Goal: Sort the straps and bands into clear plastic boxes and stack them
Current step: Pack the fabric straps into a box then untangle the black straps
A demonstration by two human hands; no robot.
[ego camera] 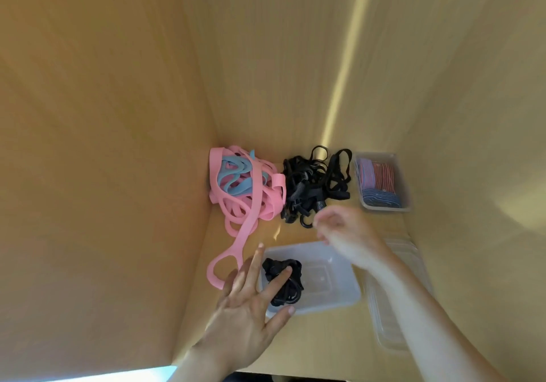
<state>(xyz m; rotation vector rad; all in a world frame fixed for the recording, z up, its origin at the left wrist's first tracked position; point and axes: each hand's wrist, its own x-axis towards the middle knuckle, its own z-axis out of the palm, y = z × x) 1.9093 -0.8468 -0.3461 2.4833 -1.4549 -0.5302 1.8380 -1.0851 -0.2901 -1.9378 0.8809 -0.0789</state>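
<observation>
Left hand [251, 305], fingers spread, is pressed on crumpled black straps [283, 281] in a translucent plastic box [331, 290]; right hand [345, 234] is blurred, loosely curled, empty. No legible writing.

Light wooden bench [339, 340], pale grain. Wooden wall panels [103, 116] enclosed it on left, rear, right. Bright light streak [345, 65] ran diagonally down rear panel. Pale blue strip [133, 375] showed at lower left edge.
</observation>
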